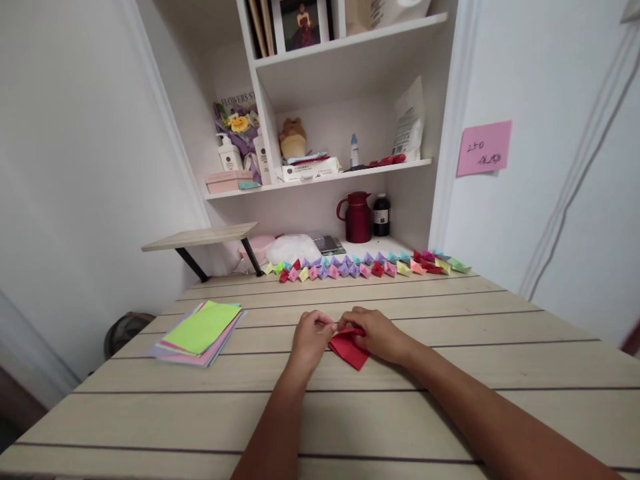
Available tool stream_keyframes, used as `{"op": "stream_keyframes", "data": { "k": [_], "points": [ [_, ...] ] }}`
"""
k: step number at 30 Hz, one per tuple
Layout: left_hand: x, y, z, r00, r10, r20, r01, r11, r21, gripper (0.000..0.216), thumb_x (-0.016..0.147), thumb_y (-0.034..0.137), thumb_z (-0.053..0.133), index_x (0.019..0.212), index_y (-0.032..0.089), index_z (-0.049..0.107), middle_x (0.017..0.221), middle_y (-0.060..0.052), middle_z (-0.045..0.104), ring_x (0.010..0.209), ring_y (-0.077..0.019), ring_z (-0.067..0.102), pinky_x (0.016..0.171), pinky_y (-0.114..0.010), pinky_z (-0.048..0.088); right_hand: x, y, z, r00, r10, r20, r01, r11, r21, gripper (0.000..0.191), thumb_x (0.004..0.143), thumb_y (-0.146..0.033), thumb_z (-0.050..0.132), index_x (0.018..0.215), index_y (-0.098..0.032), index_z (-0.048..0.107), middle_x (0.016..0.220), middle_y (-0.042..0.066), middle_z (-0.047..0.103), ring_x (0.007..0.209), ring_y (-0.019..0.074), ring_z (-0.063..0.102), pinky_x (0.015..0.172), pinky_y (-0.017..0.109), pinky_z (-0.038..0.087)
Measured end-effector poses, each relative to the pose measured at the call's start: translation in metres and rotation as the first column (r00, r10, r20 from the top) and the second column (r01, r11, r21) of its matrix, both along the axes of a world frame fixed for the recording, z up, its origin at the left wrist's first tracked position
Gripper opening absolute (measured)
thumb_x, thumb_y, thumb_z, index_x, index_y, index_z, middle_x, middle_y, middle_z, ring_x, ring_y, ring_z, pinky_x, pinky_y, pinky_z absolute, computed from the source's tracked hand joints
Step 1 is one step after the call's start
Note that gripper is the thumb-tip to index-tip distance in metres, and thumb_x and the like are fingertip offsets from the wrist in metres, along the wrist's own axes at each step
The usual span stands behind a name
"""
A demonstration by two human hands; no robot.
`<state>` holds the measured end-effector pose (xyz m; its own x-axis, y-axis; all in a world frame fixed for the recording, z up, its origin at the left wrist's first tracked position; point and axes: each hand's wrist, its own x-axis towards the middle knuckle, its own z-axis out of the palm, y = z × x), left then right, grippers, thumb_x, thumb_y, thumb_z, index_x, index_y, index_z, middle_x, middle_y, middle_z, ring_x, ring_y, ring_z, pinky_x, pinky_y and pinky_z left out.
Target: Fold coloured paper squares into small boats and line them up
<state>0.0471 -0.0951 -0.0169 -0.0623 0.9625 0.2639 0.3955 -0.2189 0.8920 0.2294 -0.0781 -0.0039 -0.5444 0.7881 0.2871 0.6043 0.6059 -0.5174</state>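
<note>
A piece of red folded paper (350,350) lies on the wooden table between my hands. My right hand (373,331) reaches over its upper right part, with fingers closed on the paper. At the paper's upper left corner, my left hand (313,337) has thumb and forefinger pinched together at the edge. The exact fold under my fingers is partly hidden. Off to the left sits a stack of coloured paper sheets (203,330), a lime-green one on top.
Rows of small folded paper boats (345,268) line the table's back edge. A raised wooden stand (200,237) is at the back left. Behind stand a dark red jug (358,219), a dark bottle (381,215) and white shelves (345,177). A pink note (484,148) hangs at right.
</note>
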Motion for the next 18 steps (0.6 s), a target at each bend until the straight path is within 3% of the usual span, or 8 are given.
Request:
{"op": "stream_keyframes", "data": {
  "k": [7,10,14,18],
  "points": [
    [0.003,-0.011,0.001,0.981,-0.029,-0.191,0.036,0.999,0.034,0.013,0.065,0.01,0.064,0.071,0.018,0.056,0.084,0.002,0.051,0.062,-0.0078,0.05,0.06,-0.021,0.042,-0.001,-0.003,0.004,0.993,0.034,0.112,-0.038,0.999,0.029,0.034,0.072,-0.009,0.054,0.099,-0.026,0.066,0.094,0.004,0.06,0.09,0.0207,0.058,0.083,0.031,0.039],
    [0.005,-0.014,0.0,0.964,-0.052,-0.26,0.065,0.997,0.043,0.015,0.066,0.007,0.062,0.072,0.019,0.056,0.085,0.003,0.05,0.06,-0.0072,0.048,0.061,-0.021,0.041,0.005,-0.005,0.008,0.99,0.076,0.122,-0.076,0.997,-0.001,0.049,0.067,-0.004,0.054,0.108,-0.028,0.063,0.1,0.004,0.059,0.096,0.0212,0.057,0.085,0.031,0.04],
    [0.005,-0.014,-0.002,0.941,-0.086,-0.329,0.109,0.993,0.052,0.014,0.069,0.009,0.061,0.077,0.021,0.061,0.086,0.002,0.051,0.061,-0.0082,0.048,0.062,-0.022,0.041,0.022,-0.003,0.016,0.987,0.153,0.041,-0.145,0.979,-0.141,0.067,0.061,-0.002,0.055,0.122,-0.029,0.056,0.115,0.004,0.053,0.095,0.0192,0.057,0.08,0.029,0.045],
    [0.005,-0.013,-0.003,0.92,-0.118,-0.374,0.149,0.987,0.053,0.02,0.072,0.009,0.059,0.081,0.024,0.069,0.087,0.001,0.05,0.063,-0.0092,0.049,0.064,-0.023,0.042,0.037,0.001,0.019,0.985,0.166,0.035,-0.155,0.966,-0.206,0.042,0.065,-0.007,0.058,0.1,-0.027,0.069,0.111,0.004,0.054,0.096,0.0201,0.056,0.085,0.032,0.045]
  ]
}}
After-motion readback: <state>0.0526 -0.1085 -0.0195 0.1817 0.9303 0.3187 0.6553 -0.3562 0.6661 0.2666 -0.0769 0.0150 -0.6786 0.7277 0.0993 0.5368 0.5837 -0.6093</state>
